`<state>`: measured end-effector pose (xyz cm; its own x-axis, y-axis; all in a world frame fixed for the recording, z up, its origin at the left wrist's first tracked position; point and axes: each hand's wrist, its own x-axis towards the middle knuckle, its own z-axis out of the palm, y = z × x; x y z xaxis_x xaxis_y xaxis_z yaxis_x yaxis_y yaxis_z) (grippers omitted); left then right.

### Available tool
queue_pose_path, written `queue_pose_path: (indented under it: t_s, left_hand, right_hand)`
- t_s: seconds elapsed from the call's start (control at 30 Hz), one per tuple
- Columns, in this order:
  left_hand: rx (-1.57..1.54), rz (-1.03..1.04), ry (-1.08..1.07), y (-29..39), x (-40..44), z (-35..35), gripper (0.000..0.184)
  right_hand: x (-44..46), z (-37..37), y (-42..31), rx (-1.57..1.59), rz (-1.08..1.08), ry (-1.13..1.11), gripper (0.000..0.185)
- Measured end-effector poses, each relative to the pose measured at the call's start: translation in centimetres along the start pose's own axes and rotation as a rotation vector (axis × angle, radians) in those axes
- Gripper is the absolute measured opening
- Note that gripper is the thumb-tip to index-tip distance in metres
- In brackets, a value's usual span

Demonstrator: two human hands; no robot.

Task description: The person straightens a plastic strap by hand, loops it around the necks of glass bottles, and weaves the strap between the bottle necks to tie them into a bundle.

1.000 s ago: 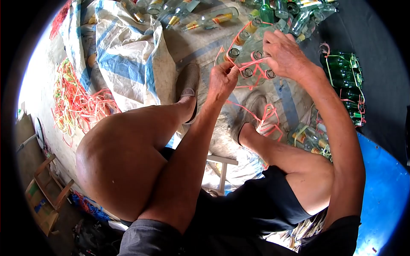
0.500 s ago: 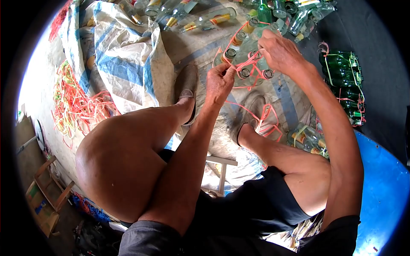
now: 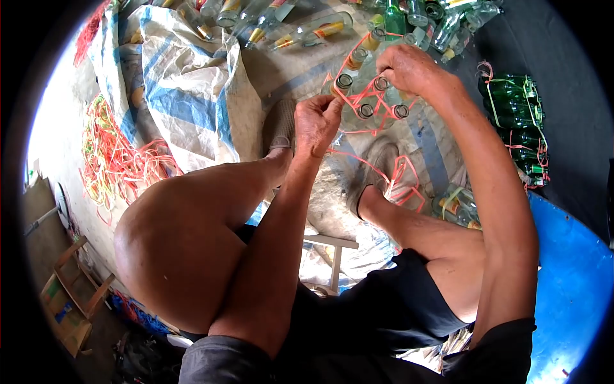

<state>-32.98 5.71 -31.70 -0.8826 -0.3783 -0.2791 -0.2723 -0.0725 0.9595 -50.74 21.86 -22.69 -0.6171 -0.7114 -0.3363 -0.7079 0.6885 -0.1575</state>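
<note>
Several clear glass bottles (image 3: 365, 111) stand upright in a cluster between my feet, mouths facing up. Pink plastic string (image 3: 355, 101) runs round the group and criss-crosses between the necks. At the near left side of the cluster, my left hand (image 3: 317, 125) is closed, thumb and forefinger pinching the string. My right hand (image 3: 412, 69) is bent over the far right side, fingers closed on the string beside a bottle neck (image 3: 382, 84); its fingertips are partly hidden. A loose tail of string (image 3: 400, 176) trails over my right shoe.
Loose bottles (image 3: 320, 31) lie at the back. A tied bundle of green bottles (image 3: 517, 125) rests at the right, above a blue surface (image 3: 566, 275). Left are a striped woven sack (image 3: 185, 89) and a tangled heap of string (image 3: 118, 153). More bottles (image 3: 457, 206) lie by my right leg.
My left hand has drawn slightly left, toward me. My right hand has shifted a little left and its fingers have dipped closer to the bottle neck. The string crossing looks more spread out.
</note>
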Motion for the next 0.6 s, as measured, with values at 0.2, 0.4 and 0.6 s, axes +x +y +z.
queue_pose_path:
  t_s: [0.2,0.4,0.6]
  left_hand:
    - [0.097,0.044,-0.018,1.2,0.2,-1.3,0.025]
    - [0.165,0.059,-0.009,1.6,0.5,-1.6,0.022]
    - [0.276,0.099,-0.009,2.3,0.7,-1.9,0.019]
  right_hand:
    - [-0.9,1.2,-0.1,0.05,0.044,0.083,0.024]
    - [-4.2,-0.6,-7.1,0.117,0.341,0.055,0.063]
    - [-3.9,4.1,-11.0,0.012,0.464,0.29,0.062]
